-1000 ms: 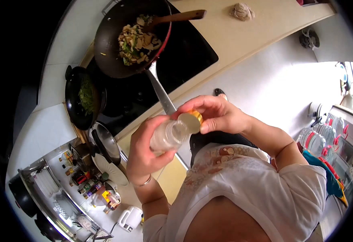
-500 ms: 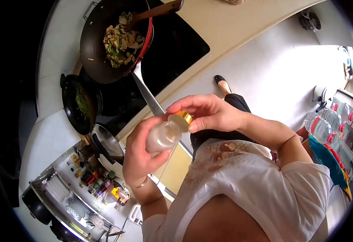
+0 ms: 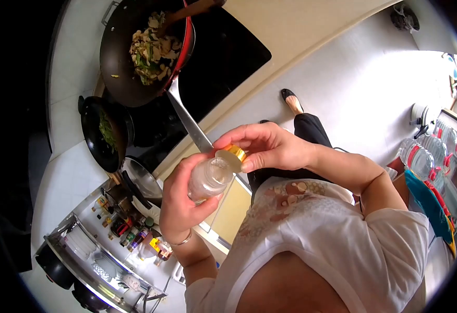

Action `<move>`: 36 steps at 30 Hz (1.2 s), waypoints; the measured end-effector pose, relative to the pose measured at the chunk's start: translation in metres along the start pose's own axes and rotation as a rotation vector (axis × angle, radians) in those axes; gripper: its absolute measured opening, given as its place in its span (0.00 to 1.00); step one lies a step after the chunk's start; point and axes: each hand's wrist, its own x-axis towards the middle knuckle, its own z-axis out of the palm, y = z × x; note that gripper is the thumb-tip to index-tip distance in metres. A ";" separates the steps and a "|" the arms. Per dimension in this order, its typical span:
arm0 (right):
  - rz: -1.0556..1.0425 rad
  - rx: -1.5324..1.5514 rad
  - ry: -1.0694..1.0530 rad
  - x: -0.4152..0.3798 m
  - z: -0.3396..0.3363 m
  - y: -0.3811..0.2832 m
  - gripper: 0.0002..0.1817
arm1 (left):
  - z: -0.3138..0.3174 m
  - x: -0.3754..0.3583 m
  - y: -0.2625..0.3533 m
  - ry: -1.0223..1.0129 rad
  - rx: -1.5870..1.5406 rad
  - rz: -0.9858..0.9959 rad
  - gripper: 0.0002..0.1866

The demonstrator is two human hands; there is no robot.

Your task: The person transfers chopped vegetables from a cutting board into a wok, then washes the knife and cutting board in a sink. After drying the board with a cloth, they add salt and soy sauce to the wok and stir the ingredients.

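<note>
My left hand (image 3: 179,195) is wrapped round a small clear glass jar (image 3: 203,181) with a pale, whitish look inside. The jar is tilted and its round mouth shows. A gold lid (image 3: 232,156) is pinched between the thumb and fingers of my right hand (image 3: 267,151), right beside the jar's rim. Just beyond both hands, the metal handle of a wok (image 3: 116,73) points toward them. Sliced pale food with green pieces (image 3: 153,55) lies in the wok, and a wooden spatula (image 3: 194,10) rests in it.
A second dark pan (image 3: 93,125) with greens stands on the black hob (image 3: 233,57). Nearby are a glass pot lid (image 3: 140,177), several seasoning bottles (image 3: 134,235) and a dish rack (image 3: 77,240). Large clear plastic bottles (image 3: 419,156) stand at the right.
The gold lid has come slightly away from the jar, so more of the jar's open mouth shows. The view has shifted a little.
</note>
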 end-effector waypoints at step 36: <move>-0.012 -0.011 -0.004 0.007 0.000 0.013 0.25 | -0.010 -0.002 -0.010 -0.037 0.065 -0.004 0.28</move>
